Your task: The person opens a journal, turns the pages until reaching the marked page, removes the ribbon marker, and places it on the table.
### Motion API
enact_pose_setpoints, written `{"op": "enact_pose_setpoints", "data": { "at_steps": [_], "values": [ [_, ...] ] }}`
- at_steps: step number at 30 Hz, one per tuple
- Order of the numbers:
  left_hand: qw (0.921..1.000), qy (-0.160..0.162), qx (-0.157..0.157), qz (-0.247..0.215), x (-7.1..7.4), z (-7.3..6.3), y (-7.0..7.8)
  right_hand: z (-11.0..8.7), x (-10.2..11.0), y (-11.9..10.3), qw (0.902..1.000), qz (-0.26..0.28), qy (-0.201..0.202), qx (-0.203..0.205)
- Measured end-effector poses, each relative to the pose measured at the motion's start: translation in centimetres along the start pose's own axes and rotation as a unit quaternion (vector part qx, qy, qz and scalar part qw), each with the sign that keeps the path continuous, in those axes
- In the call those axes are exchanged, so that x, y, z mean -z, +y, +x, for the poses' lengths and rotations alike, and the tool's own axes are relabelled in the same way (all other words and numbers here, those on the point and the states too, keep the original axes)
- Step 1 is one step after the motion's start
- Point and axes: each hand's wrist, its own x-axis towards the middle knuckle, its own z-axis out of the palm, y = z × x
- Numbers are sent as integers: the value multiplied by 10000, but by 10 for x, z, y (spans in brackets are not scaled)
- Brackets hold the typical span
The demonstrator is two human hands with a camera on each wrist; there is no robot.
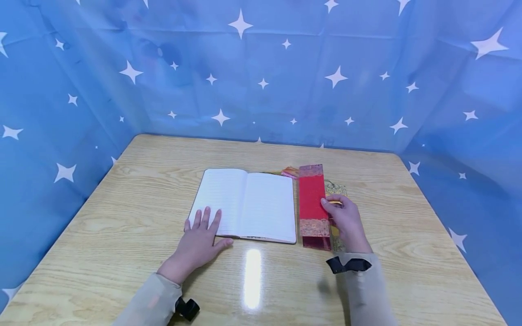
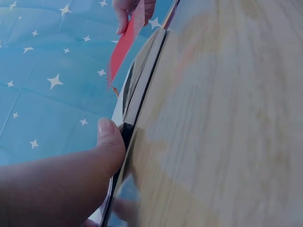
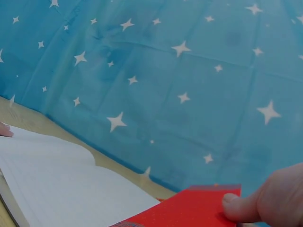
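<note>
An open notebook with white lined pages lies on the table. My left hand rests on its lower left page, fingers spread; in the left wrist view the thumb lies by the notebook's edge. My right hand pinches the right edge of a red card strip with patterned bands at both ends. In the left wrist view the strip is tilted up. Beneath and beside it are a dark red shiny piece and a yellow-green patterned piece, both partly hidden.
A pink and orange piece pokes out behind the notebook's right page. The wooden table has a bright light reflection near its front. A blue curtain with white stars hangs behind and along both sides.
</note>
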Motion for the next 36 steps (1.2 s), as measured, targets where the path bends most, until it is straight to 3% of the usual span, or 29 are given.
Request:
{"op": "enact_pose_setpoints", "data": {
  "at_steps": [7,20,30,36],
  "values": [
    [9998,-129,19,119,-2,1,1,3,22,7,9997,11,208,-101],
    [9999,-59,89,109,-2,0,2,3,58,11,9982,-114,577,-113],
    [9998,-15,93,160,-1,0,2,8,77,13,9974,-73,703,-136],
    [9998,-17,101,196,-1,0,2,11,88,15,9941,-288,988,-330]
  ]
}}
